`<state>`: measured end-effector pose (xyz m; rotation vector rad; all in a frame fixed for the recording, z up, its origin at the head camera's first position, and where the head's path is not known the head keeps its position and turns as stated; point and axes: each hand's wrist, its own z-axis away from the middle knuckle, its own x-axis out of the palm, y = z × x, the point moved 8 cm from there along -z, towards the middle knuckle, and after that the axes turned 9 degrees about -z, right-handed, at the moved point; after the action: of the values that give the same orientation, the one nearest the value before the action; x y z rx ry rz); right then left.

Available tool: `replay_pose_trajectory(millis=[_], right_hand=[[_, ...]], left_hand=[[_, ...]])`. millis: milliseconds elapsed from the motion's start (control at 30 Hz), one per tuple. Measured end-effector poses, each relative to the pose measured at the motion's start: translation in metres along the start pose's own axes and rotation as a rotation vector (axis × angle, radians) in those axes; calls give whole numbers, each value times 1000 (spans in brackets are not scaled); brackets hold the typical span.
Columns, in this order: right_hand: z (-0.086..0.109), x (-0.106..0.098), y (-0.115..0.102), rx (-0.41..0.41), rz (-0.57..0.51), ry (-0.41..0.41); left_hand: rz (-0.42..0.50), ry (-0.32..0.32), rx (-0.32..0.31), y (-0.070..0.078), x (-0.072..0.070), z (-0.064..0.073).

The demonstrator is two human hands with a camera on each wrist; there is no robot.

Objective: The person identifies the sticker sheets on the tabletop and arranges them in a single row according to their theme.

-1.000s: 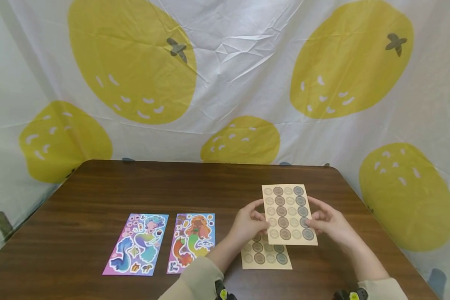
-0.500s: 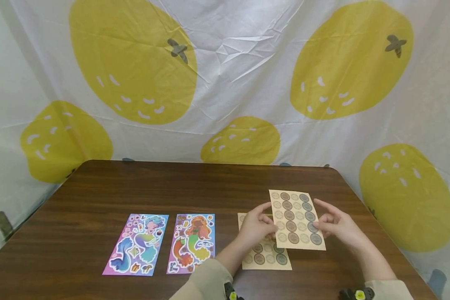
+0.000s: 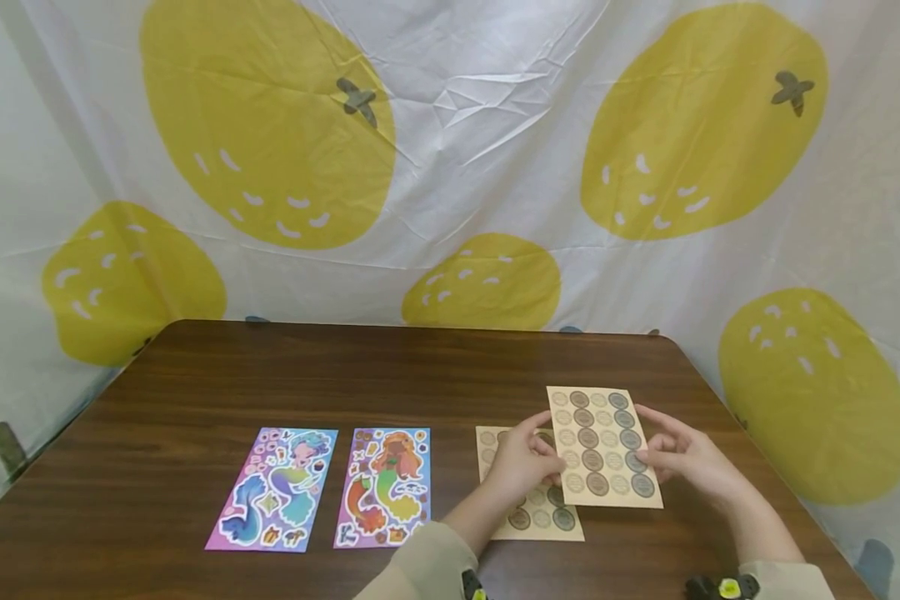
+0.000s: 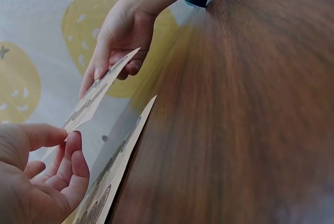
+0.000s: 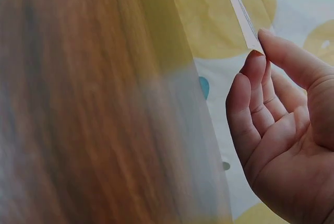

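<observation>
A tan sticker sheet [image 3: 604, 447] with columns of round seal stickers is held above the table between both hands. My left hand [image 3: 523, 457] pinches its left edge; in the left wrist view thumb and fingertips meet on the paper. On the opposite edge, my right hand [image 3: 690, 460] pinches the sheet between thumb and fingers, as the right wrist view also shows. Below it, a second tan sticker sheet [image 3: 540, 521] of the same kind lies flat on the table, partly hidden by the left hand and the raised sheet.
Two colourful mermaid sticker sheets lie side by side to the left: one with a blue-haired mermaid [image 3: 273, 492], one with an orange-haired mermaid [image 3: 384, 487]. The brown wooden table [image 3: 307, 367] ends at a white curtain [image 3: 480, 167] printed with yellow fruit.
Both hands have carried the held sticker sheet a little to the right and downward. More of the lower sheet's upper left part now shows. The mermaid sheets stay put.
</observation>
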<state>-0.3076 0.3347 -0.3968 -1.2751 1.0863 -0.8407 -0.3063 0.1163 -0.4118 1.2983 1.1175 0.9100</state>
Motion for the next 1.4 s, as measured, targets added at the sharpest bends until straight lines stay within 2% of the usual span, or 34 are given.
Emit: replay_pose_trajectory(millis=[267,533,733,900,1133,1400], right_hand=[[3,-8,4,36,26,45],[4,-12,5,55,85,48],[5,-15,5,53,102,20],[8,-15,5,38,116,-21],[9,-19,11,59,122,-34],[10,-20,16,122,155,-40]], left_hand=[[-31,-21,-8,-3,7,0],[-110,-22,-37,-4,11,1],[-105,-16,-83,-3,15,3],[-145,2,-120,-3,15,6],[-157,15,-124,-3,19,7],[-160,11,-124,-6,23,8]])
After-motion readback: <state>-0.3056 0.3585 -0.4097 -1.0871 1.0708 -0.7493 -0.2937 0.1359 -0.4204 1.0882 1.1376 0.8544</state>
